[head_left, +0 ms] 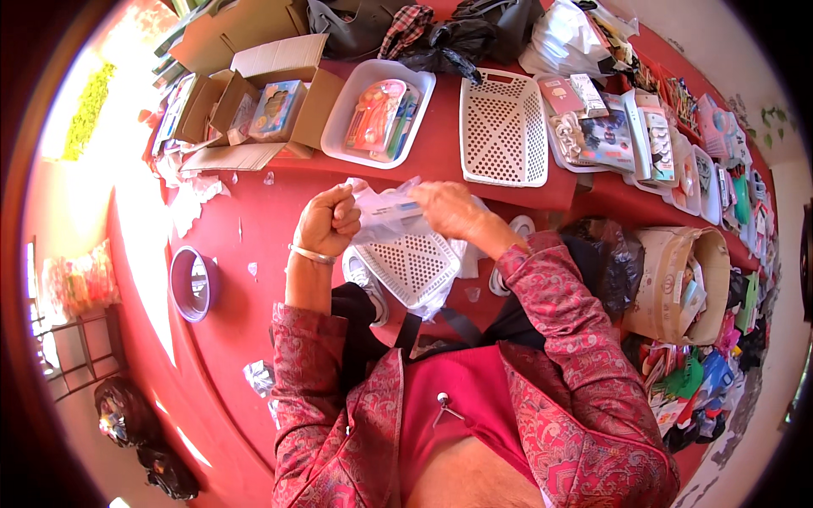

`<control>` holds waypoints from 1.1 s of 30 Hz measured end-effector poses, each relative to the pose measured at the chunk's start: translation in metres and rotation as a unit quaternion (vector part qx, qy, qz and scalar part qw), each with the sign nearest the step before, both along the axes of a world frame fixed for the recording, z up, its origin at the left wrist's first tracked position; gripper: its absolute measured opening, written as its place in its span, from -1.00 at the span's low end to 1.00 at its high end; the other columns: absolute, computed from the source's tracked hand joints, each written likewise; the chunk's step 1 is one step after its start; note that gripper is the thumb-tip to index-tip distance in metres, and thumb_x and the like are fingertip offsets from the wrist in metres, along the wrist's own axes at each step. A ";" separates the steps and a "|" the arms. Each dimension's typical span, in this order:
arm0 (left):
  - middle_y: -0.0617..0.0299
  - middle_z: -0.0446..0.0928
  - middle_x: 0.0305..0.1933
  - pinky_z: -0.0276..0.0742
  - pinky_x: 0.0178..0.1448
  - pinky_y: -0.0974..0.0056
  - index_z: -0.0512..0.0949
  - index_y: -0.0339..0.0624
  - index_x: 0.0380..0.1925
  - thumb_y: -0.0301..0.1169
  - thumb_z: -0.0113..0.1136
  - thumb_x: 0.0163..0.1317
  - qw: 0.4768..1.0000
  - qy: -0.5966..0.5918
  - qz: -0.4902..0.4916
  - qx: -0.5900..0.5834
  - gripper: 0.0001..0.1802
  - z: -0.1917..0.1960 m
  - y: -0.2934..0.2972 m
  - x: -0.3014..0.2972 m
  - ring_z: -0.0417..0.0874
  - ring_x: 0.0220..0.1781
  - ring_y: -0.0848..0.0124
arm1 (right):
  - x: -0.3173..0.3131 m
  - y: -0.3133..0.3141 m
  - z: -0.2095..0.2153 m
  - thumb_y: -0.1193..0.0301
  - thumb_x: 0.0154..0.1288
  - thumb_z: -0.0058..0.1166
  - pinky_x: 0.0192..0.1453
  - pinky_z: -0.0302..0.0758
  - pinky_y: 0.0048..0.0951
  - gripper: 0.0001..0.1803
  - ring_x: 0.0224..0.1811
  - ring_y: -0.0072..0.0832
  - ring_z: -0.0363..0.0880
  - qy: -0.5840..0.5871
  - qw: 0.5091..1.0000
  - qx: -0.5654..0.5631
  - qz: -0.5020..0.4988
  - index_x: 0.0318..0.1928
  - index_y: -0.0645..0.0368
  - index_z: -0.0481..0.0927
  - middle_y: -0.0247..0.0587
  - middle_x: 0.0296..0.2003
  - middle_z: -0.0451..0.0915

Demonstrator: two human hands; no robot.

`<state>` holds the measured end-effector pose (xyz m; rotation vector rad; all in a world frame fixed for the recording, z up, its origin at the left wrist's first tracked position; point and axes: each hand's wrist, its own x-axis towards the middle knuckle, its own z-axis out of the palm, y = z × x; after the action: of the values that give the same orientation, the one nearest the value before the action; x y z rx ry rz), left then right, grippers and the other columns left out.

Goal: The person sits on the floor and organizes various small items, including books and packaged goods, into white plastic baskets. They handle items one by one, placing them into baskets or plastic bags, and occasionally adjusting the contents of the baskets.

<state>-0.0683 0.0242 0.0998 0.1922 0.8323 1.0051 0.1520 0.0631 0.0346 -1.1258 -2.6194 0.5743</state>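
Observation:
A translucent plastic bag (385, 215) is stretched between my two hands, with a small bluish item or marking showing through it. My left hand (330, 220) is closed in a fist at the bag's left end, its fingertips pinching the plastic. At the other end, my right hand (455, 209) grips the bag, its fingers slightly blurred. Below the bag, a small white perforated basket (411, 273) sits between my feet, with more clear plastic around its edge. The bag covers the basket's far side.
Along the far side stand an open cardboard box (318, 110), a white tub (423, 80) of packaged goods and a white perforated basket (468, 144). A purple bowl (212, 284) is at left. On the right are a cardboard carton (656, 284) and heaped packages (694, 381).

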 end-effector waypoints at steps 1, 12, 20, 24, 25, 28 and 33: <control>0.43 0.13 -0.80 0.00 -0.71 0.54 0.35 -0.36 -0.17 -0.42 -0.16 0.29 1.000 -0.022 0.009 -0.005 -0.77 0.004 -0.002 0.001 0.08 -0.77 0.64 | 0.004 0.003 0.006 0.37 0.01 0.00 -0.19 0.46 -0.21 -0.77 -0.24 -0.15 0.53 -0.009 0.999 -0.010 -0.047 -0.28 0.18 0.46 -0.10 -0.31 0.54; 0.42 0.10 -0.79 0.01 -0.71 0.54 0.34 -0.41 -0.09 -0.46 -0.21 0.28 0.995 -0.096 0.020 0.018 -0.72 0.010 -0.011 -0.012 0.06 -0.78 0.64 | 0.000 0.000 -0.007 -0.03 -0.01 0.14 -0.54 0.53 -0.30 -0.19 -0.41 -0.21 0.61 0.109 0.836 -0.455 -0.286 -0.13 0.61 0.36 0.20 -0.38 0.52; 0.42 0.12 -0.77 0.01 -0.72 0.54 0.33 -0.36 -0.05 -0.43 -0.22 0.31 0.998 -0.056 0.006 0.036 -0.71 0.009 -0.009 -0.009 0.05 -0.78 0.64 | 0.011 -0.004 -0.033 0.55 -0.13 0.03 -0.59 0.49 -0.45 -0.89 -0.56 -0.39 0.59 0.055 0.917 -0.314 -0.238 -0.53 0.38 0.52 -0.04 -0.65 0.52; 0.40 0.19 -0.75 -0.01 -0.74 0.55 0.38 -0.28 -0.16 -0.44 -0.18 0.26 1.000 0.007 0.004 0.027 -0.78 0.002 -0.010 -0.016 0.07 -0.79 0.64 | 0.020 0.008 -0.027 0.46 -0.14 0.00 -0.35 0.50 -0.24 -0.84 -0.50 -0.15 0.59 0.133 0.970 -0.104 -0.173 -0.58 0.31 0.58 0.17 -0.59 0.53; 0.39 0.20 -0.75 -0.02 -0.75 0.55 0.39 -0.25 -0.20 -0.44 -0.17 0.25 0.998 0.053 0.018 0.010 -0.81 0.002 -0.012 -0.017 0.07 -0.79 0.65 | 0.014 0.008 -0.003 0.49 -0.11 0.01 -0.42 0.49 -0.35 -0.87 -0.54 -0.27 0.59 0.219 0.939 -0.206 -0.168 -0.53 0.30 0.58 0.04 -0.61 0.55; 0.38 0.25 -0.73 -0.04 -0.77 0.56 0.36 -0.18 -0.47 -0.42 -0.09 0.18 0.990 0.128 0.048 -0.039 -0.90 -0.016 -0.014 -0.024 0.09 -0.79 0.66 | 0.016 0.017 0.021 0.65 -0.03 -0.06 -0.49 0.45 -0.53 -0.90 -0.60 -0.56 0.52 0.325 0.904 -0.212 -0.181 -0.48 0.35 0.54 -0.19 -0.63 0.55; 0.31 0.33 -0.67 -0.03 -0.75 0.57 0.34 -0.19 -0.59 -0.45 -0.04 0.10 0.981 0.154 0.028 -0.112 -0.87 -0.034 -0.015 -0.013 0.11 -0.78 0.66 | 0.035 0.032 0.051 0.58 0.01 0.05 -0.46 0.39 -0.61 -0.89 -0.56 -0.61 0.49 0.425 0.790 -0.379 -0.226 -0.36 0.28 0.53 -0.29 -0.57 0.54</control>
<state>-0.0816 0.0094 0.0653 0.1336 1.2315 0.9383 0.1868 0.0953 0.0858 -1.1963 -1.2733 1.6198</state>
